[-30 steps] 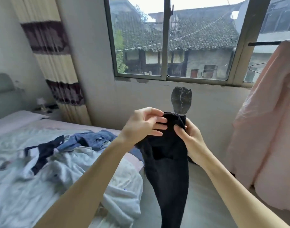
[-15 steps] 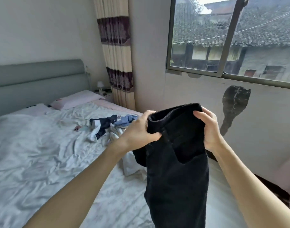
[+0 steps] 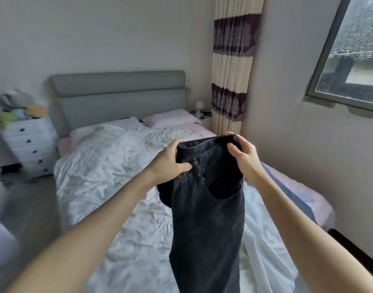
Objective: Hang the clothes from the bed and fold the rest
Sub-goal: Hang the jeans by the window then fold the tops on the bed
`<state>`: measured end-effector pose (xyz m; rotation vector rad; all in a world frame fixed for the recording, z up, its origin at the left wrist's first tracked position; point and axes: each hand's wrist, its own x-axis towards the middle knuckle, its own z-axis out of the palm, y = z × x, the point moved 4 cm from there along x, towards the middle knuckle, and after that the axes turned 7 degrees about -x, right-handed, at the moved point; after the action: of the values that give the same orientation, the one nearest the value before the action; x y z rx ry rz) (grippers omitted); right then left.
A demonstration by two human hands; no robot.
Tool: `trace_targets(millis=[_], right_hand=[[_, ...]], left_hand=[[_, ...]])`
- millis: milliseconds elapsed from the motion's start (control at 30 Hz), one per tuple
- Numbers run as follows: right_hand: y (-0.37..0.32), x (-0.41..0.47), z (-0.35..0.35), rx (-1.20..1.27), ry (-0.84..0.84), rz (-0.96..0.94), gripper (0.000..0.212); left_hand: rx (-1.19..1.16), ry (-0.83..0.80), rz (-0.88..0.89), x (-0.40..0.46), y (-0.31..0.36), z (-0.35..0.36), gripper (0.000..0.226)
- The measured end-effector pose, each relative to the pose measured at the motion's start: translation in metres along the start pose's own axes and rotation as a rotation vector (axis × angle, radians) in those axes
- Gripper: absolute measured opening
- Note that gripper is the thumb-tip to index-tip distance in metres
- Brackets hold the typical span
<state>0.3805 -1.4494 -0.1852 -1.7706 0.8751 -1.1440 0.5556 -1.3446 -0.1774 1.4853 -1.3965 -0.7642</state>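
Note:
A pair of dark jeans point(image 3: 206, 218) hangs in front of me over the bed point(image 3: 109, 166), waistband up and legs dropping out of the bottom of the view. My left hand point(image 3: 170, 161) grips the left side of the waistband, thumb in front. My right hand point(image 3: 243, 153) grips the right side, fingers curled over the band. The pile of other clothes is hidden behind the jeans and my arms.
The bed has a rumpled white quilt, two pink pillows point(image 3: 170, 120) and a grey headboard point(image 3: 120, 92). A white drawer chest point(image 3: 30, 144) stands left of it. A striped curtain point(image 3: 232, 66) and a window point(image 3: 354, 53) are on the right wall.
My view has swung left from the window to the bed's head. Both hands kept the jeans by the waistband and spread it wider.

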Motion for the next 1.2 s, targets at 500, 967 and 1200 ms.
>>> trace_targets(millis=[500,967,1200], right_hand=[[0.19,0.173,0.23,-0.232,-0.171,0.185,0.018],[0.436,0.059,0.241,-0.578,-0.5,0.897,0.04],[0.468,-0.079,0.219,-1.168,-0.838,0.569,0.053]], left_hand=[[0.344,0.29,-0.381,0.155,-0.269,-0.107,0.041],[0.466,-0.005,-0.688,0.127,-0.501,-0.014,0.051],[0.843,-0.388,-0.497,0.027,-0.536,0.078,0.06]])
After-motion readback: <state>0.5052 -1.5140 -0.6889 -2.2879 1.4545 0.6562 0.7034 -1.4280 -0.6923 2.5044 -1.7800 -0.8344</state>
